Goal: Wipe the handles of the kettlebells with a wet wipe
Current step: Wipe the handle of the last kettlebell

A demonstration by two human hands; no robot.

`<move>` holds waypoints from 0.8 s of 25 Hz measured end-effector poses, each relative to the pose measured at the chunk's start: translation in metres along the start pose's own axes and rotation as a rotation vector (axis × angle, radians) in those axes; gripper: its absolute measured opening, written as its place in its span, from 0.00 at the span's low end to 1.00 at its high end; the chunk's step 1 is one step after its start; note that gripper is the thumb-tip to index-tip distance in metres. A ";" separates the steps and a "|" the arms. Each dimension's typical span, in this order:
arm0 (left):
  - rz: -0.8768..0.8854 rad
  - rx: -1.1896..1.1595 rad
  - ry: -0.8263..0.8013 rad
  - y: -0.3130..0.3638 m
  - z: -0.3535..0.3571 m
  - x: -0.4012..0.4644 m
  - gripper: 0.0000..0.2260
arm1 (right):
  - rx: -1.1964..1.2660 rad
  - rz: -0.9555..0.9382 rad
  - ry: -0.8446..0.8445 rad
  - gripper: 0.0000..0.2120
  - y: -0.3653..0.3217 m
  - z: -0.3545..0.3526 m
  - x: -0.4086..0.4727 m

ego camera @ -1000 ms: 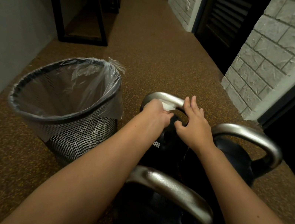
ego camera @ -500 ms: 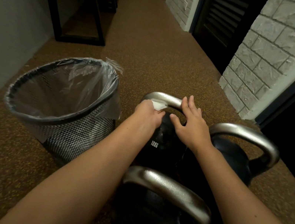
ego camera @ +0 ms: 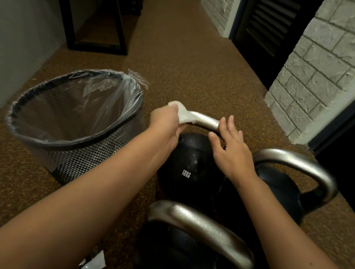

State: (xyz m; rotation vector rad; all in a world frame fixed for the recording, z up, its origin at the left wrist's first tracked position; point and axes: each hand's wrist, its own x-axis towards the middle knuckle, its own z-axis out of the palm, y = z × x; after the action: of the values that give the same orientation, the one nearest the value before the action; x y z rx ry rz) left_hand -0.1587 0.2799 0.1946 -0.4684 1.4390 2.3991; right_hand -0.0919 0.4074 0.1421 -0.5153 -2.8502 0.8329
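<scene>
Wipe (ego camera: 183,114) bunched in left hand (ego camera: 166,122) fingers on far kettlebell handle (ego camera: 204,121); right hand (ego camera: 231,149) fingers straight, resting on handle.

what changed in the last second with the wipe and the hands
The left hand, gripping the wet wipe, slid it leftward along the far kettlebell's handle toward the left bend. The right hand stayed resting open at the handle's right end. The three kettlebells and the mesh bin kept their places.
</scene>
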 end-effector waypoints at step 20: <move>0.588 0.961 -0.192 -0.044 -0.054 0.075 0.16 | 0.038 0.008 0.004 0.24 -0.001 0.001 0.000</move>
State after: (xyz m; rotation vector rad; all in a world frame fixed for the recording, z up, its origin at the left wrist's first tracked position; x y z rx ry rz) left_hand -0.2014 0.2582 0.1041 0.4579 2.5939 1.6565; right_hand -0.0925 0.4064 0.1422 -0.5236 -2.8245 0.8839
